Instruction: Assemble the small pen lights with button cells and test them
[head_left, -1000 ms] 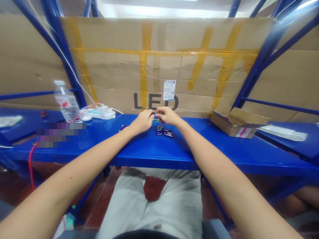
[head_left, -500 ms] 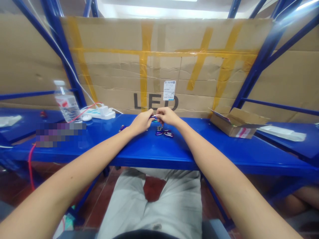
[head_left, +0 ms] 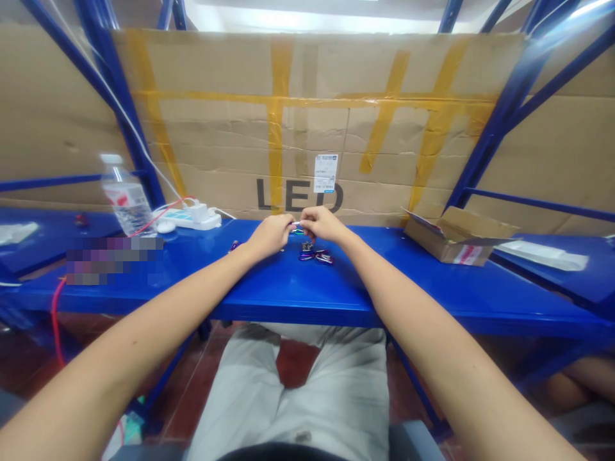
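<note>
Above the blue table, my left hand (head_left: 273, 234) and my right hand (head_left: 323, 223) meet with fingertips pinched together. Between them is a small carabiner (head_left: 296, 223), purple and silver, mostly covered by the fingers. A green carabiner (head_left: 298, 232) shows just beneath the fingertips. Under my right hand lies a small pile of carabiners (head_left: 318, 257) in purple and blue with silver parts. Small silvery metal pieces (head_left: 306, 246) sit against the back of that pile. Close to my left wrist, another purple piece (head_left: 234, 246) is partly hidden by the forearm.
An open cardboard box (head_left: 459, 237) stands on the right of the table (head_left: 298, 301). To the left are a water bottle (head_left: 127, 198), a white power strip (head_left: 196, 218) with cables, and a blurred-out patch. A large cardboard sheet (head_left: 230, 147) rises behind.
Both hands stay nearly in place. The fingers have shifted slightly, and more of the held carabiner's silver part shows between them. The view has moved very little.
</note>
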`<state>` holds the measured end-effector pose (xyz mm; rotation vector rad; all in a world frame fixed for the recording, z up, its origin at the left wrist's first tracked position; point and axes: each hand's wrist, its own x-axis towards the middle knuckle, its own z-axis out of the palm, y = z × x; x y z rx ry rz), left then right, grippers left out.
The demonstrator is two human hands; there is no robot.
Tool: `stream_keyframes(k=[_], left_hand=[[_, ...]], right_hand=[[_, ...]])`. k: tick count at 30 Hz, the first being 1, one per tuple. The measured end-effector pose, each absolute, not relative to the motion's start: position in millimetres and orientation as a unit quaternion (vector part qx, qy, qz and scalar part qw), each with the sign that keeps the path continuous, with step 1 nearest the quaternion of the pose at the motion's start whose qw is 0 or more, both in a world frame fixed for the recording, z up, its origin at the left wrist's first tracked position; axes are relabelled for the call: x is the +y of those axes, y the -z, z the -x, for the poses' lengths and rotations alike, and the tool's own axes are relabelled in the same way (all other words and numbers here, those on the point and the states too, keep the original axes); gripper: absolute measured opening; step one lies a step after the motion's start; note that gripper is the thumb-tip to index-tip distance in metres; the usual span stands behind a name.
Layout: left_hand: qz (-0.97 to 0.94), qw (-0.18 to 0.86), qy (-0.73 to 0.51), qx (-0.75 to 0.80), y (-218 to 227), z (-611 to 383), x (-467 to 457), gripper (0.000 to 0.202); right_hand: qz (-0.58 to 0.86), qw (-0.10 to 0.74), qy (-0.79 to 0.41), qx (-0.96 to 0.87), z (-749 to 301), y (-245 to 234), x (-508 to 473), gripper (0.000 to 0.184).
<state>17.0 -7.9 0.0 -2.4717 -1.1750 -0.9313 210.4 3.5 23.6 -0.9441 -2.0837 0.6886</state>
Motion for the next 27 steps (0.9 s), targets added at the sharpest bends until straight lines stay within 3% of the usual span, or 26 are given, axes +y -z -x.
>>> stream_keyframes(k=[6,13,22,27], left_hand=[[0.861,0.156,0.329,-0.355,3,-16,-6,0.016],[0.869,0.189,0.336,-0.311,3,-17,-6,0.019],[0.846,0.112,0.297,-0.428,3,-28,0,0.027],[0.848,0.096,0.292,-0.432,1,-21,-5,0.021]], right_hand=[[0.399,0.362,-0.317,-0.78,-208,-29,-3,0.021],[0.383,0.363,-0.487,-0.696,-209,-32,-8,0.021],[0.379,0.381,-0.294,-0.79,-209,-25,2,0.023],[0.381,0.359,-0.265,-0.81,-208,-24,1,0.025]])
